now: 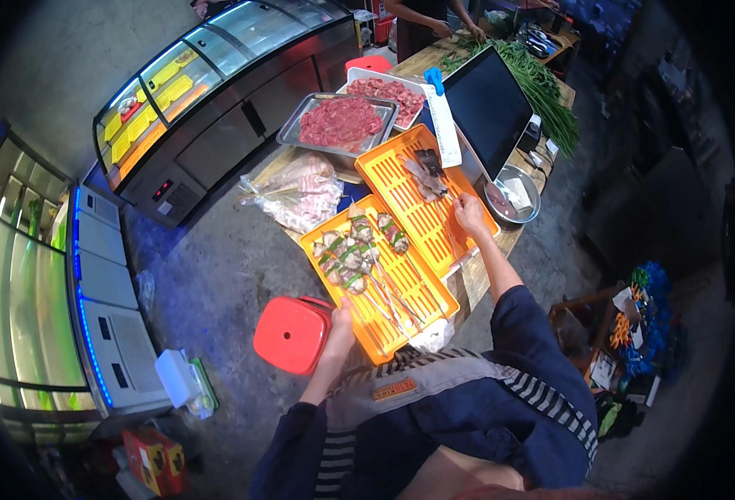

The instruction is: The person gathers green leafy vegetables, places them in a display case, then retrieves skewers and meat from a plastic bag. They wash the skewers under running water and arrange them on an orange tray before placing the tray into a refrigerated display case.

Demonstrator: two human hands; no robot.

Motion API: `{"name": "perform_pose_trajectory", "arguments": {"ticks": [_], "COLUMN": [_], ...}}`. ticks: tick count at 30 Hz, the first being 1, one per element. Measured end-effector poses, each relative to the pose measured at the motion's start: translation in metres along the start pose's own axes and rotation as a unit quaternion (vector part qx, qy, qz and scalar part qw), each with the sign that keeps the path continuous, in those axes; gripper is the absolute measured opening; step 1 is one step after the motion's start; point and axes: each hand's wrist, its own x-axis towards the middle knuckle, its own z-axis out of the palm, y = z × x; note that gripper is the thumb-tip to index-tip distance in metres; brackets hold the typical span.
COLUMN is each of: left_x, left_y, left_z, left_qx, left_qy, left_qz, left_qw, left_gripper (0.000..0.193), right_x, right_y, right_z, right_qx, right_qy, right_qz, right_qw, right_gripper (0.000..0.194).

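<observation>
Two slotted orange plastic trays lie side by side on the wooden table. The nearer orange tray holds several metal skewers of meat and green pepper, their handles towards me. My left hand is at this tray's left edge; whether it grips the edge I cannot tell. Over the farther orange tray is my right hand, its fingers closed around what seems to be a thin skewer. Dark and greyish pieces of food lie at that tray's upper part, just beyond my fingers.
Beyond are a metal tray of sliced raw meat, a white tray of meat chunks, bagged skewers, a black screen, a bowl and long green vegetables. A red stool stands left. Another person's hands work at the far end.
</observation>
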Motion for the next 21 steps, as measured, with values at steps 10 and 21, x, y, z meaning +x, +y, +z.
{"name": "perform_pose_trajectory", "arguments": {"ticks": [10, 21], "left_x": [-0.016, -0.019], "left_y": [0.016, 0.018], "left_z": [0.012, 0.021], "left_qx": [-0.027, -0.012], "left_qy": [-0.026, 0.039], "left_qz": [-0.002, -0.027], "left_qw": [0.999, 0.999], "left_gripper": [0.046, 0.046], "right_x": [-0.020, -0.130], "right_y": [-0.033, -0.087], "right_z": [-0.015, -0.007], "right_qx": [-0.178, -0.220], "right_qy": [0.031, -0.219], "right_qz": [-0.161, -0.278], "right_qw": [0.970, 0.909], "right_gripper": [0.010, 0.009]}}
